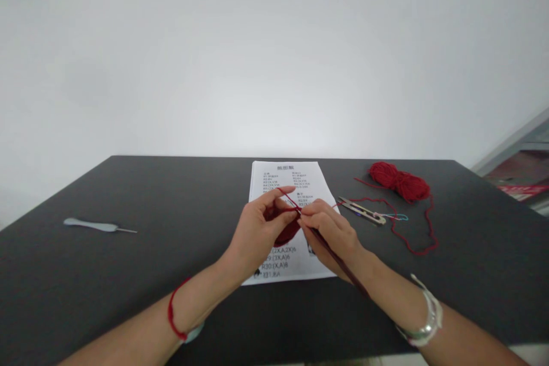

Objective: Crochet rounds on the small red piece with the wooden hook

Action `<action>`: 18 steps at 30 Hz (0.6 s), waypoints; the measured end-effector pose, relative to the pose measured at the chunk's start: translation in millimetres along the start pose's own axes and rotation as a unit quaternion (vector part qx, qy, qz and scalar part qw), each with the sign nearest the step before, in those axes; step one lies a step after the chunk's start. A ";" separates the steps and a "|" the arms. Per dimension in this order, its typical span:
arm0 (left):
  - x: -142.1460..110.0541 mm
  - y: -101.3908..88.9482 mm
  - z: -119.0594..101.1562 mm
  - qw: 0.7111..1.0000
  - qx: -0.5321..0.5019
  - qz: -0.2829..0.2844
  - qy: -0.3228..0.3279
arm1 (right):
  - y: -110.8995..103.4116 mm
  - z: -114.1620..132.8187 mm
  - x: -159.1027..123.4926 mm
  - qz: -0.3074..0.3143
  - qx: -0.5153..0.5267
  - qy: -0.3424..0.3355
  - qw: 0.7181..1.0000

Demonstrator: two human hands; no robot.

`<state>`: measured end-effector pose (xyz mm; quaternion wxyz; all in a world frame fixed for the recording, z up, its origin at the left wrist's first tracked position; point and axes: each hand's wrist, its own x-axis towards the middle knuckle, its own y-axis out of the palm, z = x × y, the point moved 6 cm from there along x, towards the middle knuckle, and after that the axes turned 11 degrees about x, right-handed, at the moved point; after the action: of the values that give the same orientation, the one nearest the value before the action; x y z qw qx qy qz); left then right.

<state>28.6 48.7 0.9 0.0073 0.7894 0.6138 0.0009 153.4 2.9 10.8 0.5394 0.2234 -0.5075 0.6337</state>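
My left hand [261,220] pinches a small red crochet piece [286,234], with a strand of red yarn [288,197] running over its raised index finger. In my right hand [328,229] is a crochet hook with a dark brown handle [338,260], its shaft slanting down toward my wrist. The hook's tip meets the top edge of the red piece between both hands. My fingers cover part of the piece. Beneath the hands lies a printed pattern sheet [274,271] with rows of text.
A skein of red yarn [398,181] lies at the right, its loose strand curling over the dark table [171,194]. Thread snips [362,211] with a light blue loop rest right of the sheet. Far left is a crochet hook with a pale handle [92,225]. A white wall [274,57] stands behind.
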 end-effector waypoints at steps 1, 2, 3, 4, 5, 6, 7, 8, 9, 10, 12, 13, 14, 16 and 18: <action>0.7 2.2 3.8 0.999 -0.035 0.021 -0.025 | 0.4 0.0 0.6 0.017 -0.008 -0.021 1.000; 1.2 4.7 8.1 0.995 -0.072 0.045 -0.057 | 0.7 0.2 1.1 0.037 -0.016 -0.042 0.998; 1.3 7.4 12.3 0.988 -0.107 0.069 -0.091 | 1.3 0.6 1.5 0.058 -0.025 -0.060 0.996; 1.0 9.9 16.2 0.979 -0.135 0.090 -0.124 | 2.0 1.3 1.7 0.077 -0.035 -0.076 0.993; 0.5 11.7 19.4 0.971 -0.154 0.104 -0.152 | 2.9 2.2 1.7 0.090 -0.049 -0.090 0.991; 0.2 12.4 21.5 0.966 -0.164 0.108 -0.168 | 3.7 3.3 1.6 0.095 -0.067 -0.098 0.988; 0.4 11.8 22.2 0.966 -0.165 0.101 -0.170 | 4.6 4.4 1.5 0.093 -0.087 -0.100 0.987; 1.0 10.3 21.5 0.971 -0.158 0.086 -0.158 | 5.5 5.3 1.3 0.085 -0.107 -0.096 0.986; 1.6 8.4 19.7 0.978 -0.144 0.068 -0.137 | 6.5 6.0 0.9 0.075 -0.121 -0.087 0.986; 2.1 6.5 17.1 0.985 -0.125 0.051 -0.111 | 7.5 6.5 0.3 0.066 -0.125 -0.075 0.987; 2.5 3.6 10.4 0.995 -0.078 0.025 -0.055 | 7.8 6.4 -1.1 0.043 -0.092 -0.045 0.994; 2.6 2.5 7.2 0.998 -0.054 0.018 -0.031 | 6.1 5.1 -1.7 0.023 -0.055 -0.024 0.998; 2.7 1.4 4.2 0.999 -0.032 0.012 -0.009 | 2.9 2.4 -2.2 -0.006 -0.007 0.004 1.000; 3.1 -1.4 -1.0 1.000 0.009 0.002 0.030 | -4.7 -8.5 -4.0 -0.076 0.100 0.087 0.988; 3.7 -3.7 -4.4 0.997 0.046 0.000 0.060 | -8.6 -21.7 -7.0 -0.129 0.205 0.177 0.954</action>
<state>25.9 53.3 5.2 -0.0658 0.7872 0.6129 0.0202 169.2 18.1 0.1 0.6407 0.2766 -0.2299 0.6783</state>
